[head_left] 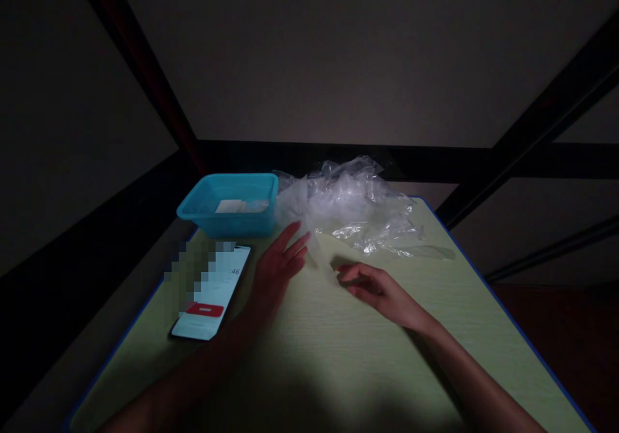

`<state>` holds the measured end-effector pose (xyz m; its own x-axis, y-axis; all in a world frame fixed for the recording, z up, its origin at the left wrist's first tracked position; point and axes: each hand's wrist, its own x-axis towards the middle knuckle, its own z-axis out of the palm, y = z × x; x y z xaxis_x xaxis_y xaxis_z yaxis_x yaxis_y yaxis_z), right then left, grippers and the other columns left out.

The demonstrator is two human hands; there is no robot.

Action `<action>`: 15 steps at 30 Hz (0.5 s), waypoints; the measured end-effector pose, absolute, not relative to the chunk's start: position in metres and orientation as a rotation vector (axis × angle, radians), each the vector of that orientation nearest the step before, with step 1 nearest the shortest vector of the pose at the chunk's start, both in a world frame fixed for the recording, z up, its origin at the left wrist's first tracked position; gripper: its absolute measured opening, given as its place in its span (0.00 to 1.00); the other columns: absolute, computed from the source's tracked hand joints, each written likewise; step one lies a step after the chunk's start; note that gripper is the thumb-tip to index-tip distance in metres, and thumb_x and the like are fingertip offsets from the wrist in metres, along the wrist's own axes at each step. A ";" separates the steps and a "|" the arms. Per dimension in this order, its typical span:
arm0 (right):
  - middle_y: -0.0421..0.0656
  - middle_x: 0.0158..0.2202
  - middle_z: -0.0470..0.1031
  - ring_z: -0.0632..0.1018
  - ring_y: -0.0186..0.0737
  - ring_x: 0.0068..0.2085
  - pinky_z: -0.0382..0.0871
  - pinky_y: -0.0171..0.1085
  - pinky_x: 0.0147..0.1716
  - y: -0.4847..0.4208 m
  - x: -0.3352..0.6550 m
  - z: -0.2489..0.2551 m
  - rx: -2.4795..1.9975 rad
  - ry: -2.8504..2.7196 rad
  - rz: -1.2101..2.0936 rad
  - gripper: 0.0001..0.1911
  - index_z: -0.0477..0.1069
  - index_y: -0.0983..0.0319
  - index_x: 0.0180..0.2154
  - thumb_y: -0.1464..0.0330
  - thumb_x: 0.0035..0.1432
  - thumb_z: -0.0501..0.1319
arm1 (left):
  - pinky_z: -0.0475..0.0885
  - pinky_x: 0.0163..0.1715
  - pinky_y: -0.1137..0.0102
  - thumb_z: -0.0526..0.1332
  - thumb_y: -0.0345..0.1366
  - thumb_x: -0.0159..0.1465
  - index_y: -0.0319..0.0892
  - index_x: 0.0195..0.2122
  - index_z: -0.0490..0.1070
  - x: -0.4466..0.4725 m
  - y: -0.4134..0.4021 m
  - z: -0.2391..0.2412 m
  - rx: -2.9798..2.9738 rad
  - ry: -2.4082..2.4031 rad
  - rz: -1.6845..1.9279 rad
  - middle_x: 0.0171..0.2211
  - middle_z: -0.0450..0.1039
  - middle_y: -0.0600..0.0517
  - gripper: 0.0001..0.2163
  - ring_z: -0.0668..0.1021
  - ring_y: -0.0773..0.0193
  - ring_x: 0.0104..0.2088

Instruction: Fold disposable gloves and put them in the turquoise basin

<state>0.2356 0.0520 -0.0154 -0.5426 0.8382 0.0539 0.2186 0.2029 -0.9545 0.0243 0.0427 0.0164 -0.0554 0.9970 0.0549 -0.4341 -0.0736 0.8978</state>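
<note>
My left hand (pixel 278 265) lies over the green table (pixel 338 356), fingers stretched out toward a heap of clear plastic bags (pixel 353 207). Its fingertips reach the near edge of the plastic. My right hand (pixel 374 288) rests on the table to the right, fingers loosely curled and pointing left. A thin, clear piece of plastic (pixel 322 259) lies between the two hands; whether the right fingers pinch it I cannot make out.
A turquoise plastic tub (pixel 229 211) with white pieces inside stands at the back left. A phone (pixel 213 291) with a lit screen and a red button lies left of my left hand. Dark frame bars run behind the table. The room is dim.
</note>
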 end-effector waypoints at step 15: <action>0.43 0.48 0.71 0.76 0.33 0.35 0.70 0.33 0.32 0.053 0.227 -0.010 -1.011 -1.170 1.768 0.23 0.61 0.55 0.42 0.61 0.47 0.68 | 0.55 0.58 0.49 0.59 0.37 0.58 0.54 0.65 0.35 0.037 -0.032 -0.017 1.320 0.690 0.751 0.63 0.53 0.48 0.39 0.57 0.52 0.63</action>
